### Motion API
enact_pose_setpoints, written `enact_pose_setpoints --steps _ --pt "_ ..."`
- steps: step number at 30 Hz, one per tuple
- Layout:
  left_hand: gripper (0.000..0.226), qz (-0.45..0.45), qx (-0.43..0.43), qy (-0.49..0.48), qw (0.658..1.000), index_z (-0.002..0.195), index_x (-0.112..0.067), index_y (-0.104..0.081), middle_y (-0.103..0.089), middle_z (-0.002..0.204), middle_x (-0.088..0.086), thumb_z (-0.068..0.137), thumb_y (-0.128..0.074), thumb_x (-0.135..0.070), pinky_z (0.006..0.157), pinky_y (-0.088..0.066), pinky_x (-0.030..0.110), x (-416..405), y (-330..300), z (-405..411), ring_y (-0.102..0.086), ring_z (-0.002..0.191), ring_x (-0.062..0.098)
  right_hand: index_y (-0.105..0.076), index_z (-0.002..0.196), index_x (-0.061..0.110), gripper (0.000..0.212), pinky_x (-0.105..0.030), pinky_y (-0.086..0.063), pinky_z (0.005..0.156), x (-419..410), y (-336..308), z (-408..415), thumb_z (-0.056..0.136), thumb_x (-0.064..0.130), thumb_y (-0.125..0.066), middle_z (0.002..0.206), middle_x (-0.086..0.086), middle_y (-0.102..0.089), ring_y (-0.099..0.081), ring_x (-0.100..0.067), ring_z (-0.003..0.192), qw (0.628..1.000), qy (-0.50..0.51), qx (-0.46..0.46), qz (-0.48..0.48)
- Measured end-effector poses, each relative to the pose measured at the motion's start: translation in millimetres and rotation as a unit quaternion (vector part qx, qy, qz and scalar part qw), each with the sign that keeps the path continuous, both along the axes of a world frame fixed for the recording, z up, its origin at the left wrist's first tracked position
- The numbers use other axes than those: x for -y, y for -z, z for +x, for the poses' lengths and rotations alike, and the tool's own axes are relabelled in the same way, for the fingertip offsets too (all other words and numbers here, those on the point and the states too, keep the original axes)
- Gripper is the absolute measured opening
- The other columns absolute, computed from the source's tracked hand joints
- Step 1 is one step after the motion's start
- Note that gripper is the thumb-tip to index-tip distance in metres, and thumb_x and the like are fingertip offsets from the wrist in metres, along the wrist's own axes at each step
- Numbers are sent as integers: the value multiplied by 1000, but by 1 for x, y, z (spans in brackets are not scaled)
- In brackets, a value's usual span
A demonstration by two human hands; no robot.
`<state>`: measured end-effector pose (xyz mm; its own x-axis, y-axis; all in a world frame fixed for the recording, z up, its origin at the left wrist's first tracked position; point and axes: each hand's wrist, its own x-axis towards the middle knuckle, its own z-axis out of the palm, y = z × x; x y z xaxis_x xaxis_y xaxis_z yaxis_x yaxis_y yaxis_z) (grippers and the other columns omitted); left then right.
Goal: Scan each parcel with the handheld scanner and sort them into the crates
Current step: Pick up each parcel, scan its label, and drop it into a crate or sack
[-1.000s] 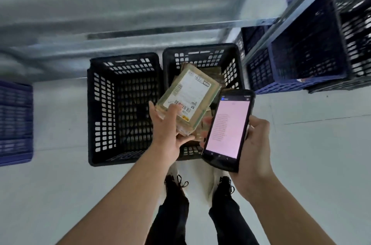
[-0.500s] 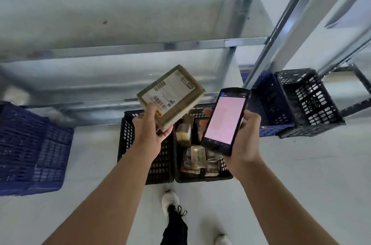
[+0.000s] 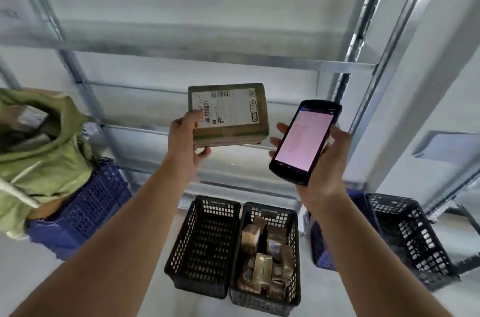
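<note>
Left hand: the left hand (image 3: 185,138) grips a brown parcel (image 3: 228,115) by its left end, thumb over the label corner, fingers curled beneath.
Right hand: the right hand (image 3: 324,158) is wrapped round the scanner (image 3: 305,141), pink screen facing the person.
Parcel position: held up in front of the metal shelf (image 3: 233,56), label and barcodes toward the camera, long axis running left to right.
Key relation: scanner sits just beside the parcel's right end, not touching; its top points up past the parcel, not at the label, so it likely needs tilting toward the barcode.
Crates: an empty-looking black crate (image 3: 202,246) and a black crate holding parcels (image 3: 266,254) stand on the floor below the hands; a blue crate (image 3: 85,207) with a green bag (image 3: 44,150) at left.
Change: since the earlier frame the parcel has risen and levelled out from a tilt; the view has swung upward.
</note>
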<state>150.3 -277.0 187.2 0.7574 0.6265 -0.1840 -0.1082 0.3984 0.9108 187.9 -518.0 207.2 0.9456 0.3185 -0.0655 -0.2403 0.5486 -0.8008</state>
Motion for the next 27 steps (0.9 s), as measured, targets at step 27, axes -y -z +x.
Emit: enact_pose_setpoints --steps 27 --pt "85 131 289 62 946 144 -43 -31 -58 148 0 80 -84 -27 95 -60 60 -78 -164 -46 -62 133 29 -63 144 18 65 -42 -58 79 -116 -124 -98 97 58 -42 134 -11 -72 -66 -36 115 989 -54 75 119"
